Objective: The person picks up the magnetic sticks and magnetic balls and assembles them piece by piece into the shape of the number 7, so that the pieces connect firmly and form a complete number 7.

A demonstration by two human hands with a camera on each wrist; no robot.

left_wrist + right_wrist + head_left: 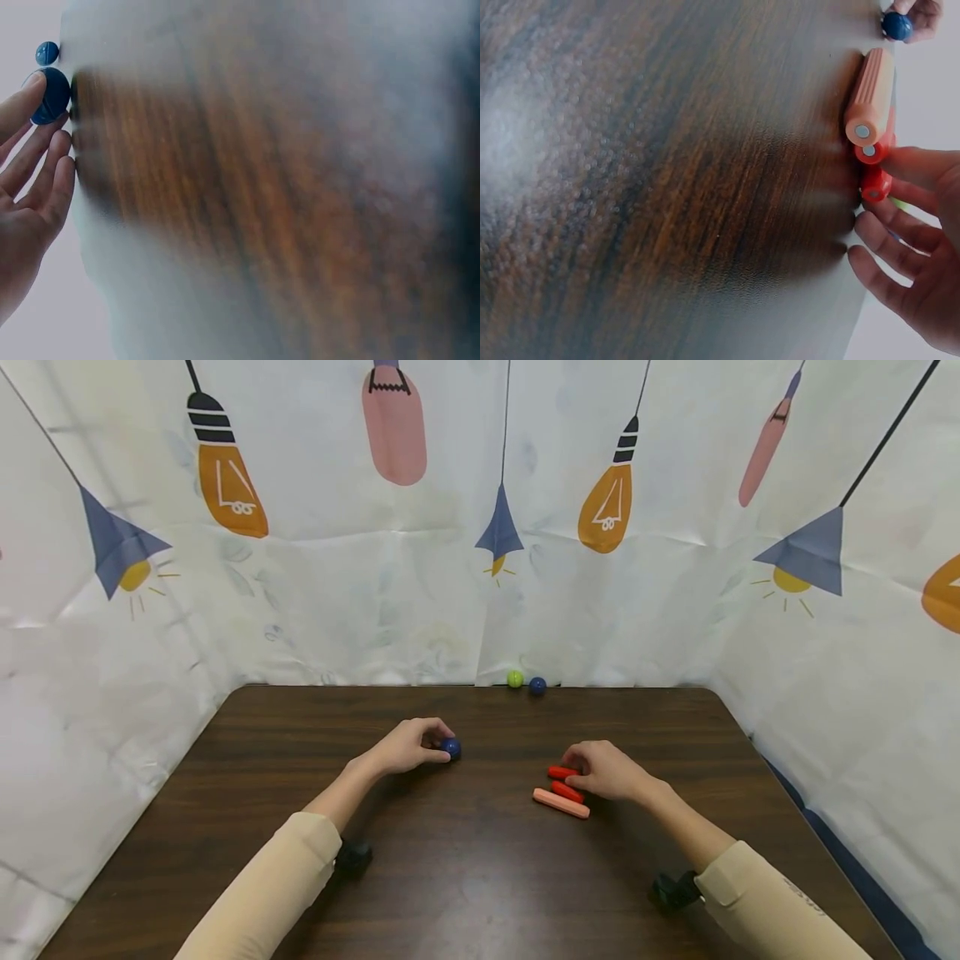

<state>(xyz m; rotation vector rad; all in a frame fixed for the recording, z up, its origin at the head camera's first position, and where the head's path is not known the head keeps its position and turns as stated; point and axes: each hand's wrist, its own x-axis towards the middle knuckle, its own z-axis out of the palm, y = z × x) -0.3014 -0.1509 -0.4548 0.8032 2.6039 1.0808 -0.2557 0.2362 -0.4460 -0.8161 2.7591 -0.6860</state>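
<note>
My left hand (pixel 408 745) pinches a dark blue ball (pixel 451 747) between thumb and fingers, low over the brown table (pixel 480 877). In the left wrist view the thumb lies across the ball (pixel 54 97). My right hand (pixel 609 768) has its thumb and fingertips around the end of the farther red rod (pixel 561 772). A second red rod (pixel 567 792) lies just nearer, beside the thumb. Nearest of all is a longer, ridged peach rod (pixel 561 803). Silver discs show in the ends of the rods in the right wrist view.
A yellow-green ball (pixel 515 678) and another dark blue ball (pixel 537 686) sit side by side at the table's far edge. A white curtain (pixel 450 618) printed with lamps hangs behind and along both sides.
</note>
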